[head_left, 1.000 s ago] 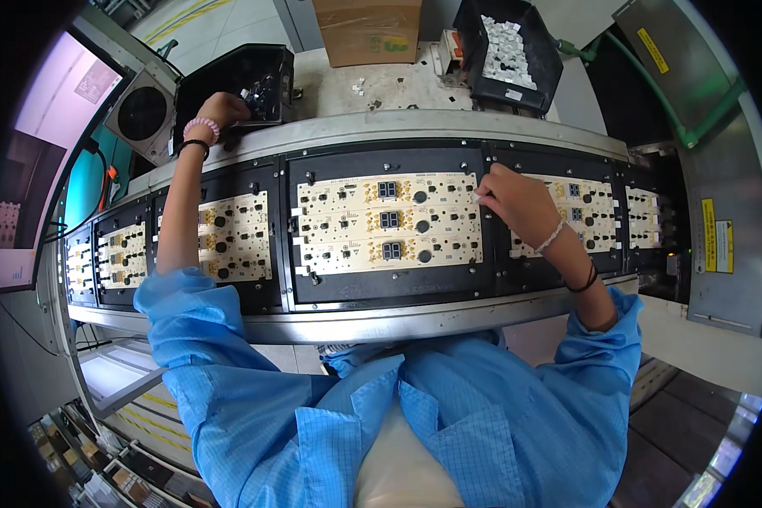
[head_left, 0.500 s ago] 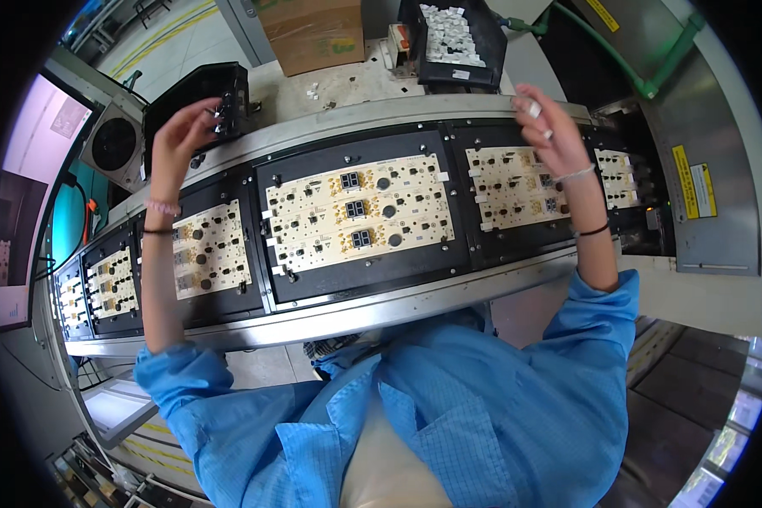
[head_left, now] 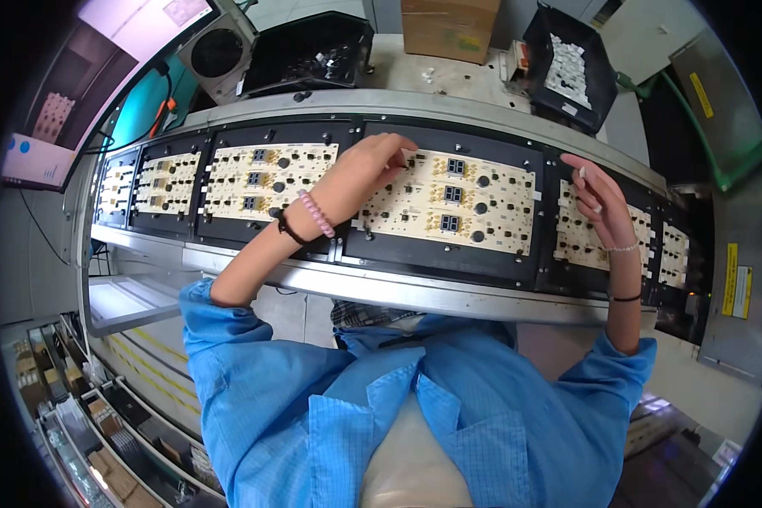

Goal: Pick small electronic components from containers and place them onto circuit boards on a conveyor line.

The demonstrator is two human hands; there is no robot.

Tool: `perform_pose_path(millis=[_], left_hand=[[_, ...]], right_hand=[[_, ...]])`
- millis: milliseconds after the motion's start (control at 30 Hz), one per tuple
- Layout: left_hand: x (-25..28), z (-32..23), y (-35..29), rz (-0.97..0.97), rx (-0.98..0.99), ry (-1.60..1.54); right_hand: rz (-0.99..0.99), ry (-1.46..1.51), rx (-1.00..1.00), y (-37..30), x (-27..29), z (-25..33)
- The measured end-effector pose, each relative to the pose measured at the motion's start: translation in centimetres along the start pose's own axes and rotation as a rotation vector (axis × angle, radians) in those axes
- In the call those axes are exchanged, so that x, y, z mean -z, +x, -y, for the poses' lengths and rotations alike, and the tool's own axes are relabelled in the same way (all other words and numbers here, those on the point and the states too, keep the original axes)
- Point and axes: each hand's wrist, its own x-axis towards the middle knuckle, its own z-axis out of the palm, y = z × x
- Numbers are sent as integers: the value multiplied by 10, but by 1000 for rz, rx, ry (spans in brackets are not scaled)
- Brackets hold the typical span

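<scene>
My left hand (head_left: 366, 175) reaches over the upper left corner of the middle cream circuit board (head_left: 427, 199). Its thumb and fingers are pinched together at the board's small dark parts; whatever they hold is too small to make out. This board carries several dark two-digit displays (head_left: 453, 195) and round black parts. To the right, my right hand (head_left: 603, 201) hovers over another circuit board (head_left: 571, 235), its fingers curled around small white connectors (head_left: 598, 208). One white piece shows near the fingertips.
More populated boards (head_left: 267, 182) sit in black frames along the metal-edged rail (head_left: 449, 288). Behind it stand a black bin of dark parts (head_left: 313, 55), a cardboard box (head_left: 449, 27) and a black bin of white connectors (head_left: 567, 72). A screen (head_left: 68, 93) is at the left.
My left hand has come from the black bin of dark parts down to the middle board. My right hand stays raised with the white connectors. The whole view has shifted.
</scene>
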Motion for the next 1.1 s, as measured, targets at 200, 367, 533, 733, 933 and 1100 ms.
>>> perform_pose_path(millis=[200,367,533,733,933,1100], left_hand=[[-18,-4,0,38,-35,121],[-29,-27,17,75,-66,49],[-68,-71,59,160,-245,-123],[-159,-117,113,209,-442,-255],[-214,-143,142,213,-300,-109],[-232,-146,153,259,-261,-120]], right_hand=[[75,-9,52,-8,8,-10],[-47,-163,112,-16,23,-9],[-325,-288,297,0,64,-2],[-627,-454,619,3,85,-9],[-816,-557,701,-21,84,-7],[-852,-656,767,-26,68,0]])
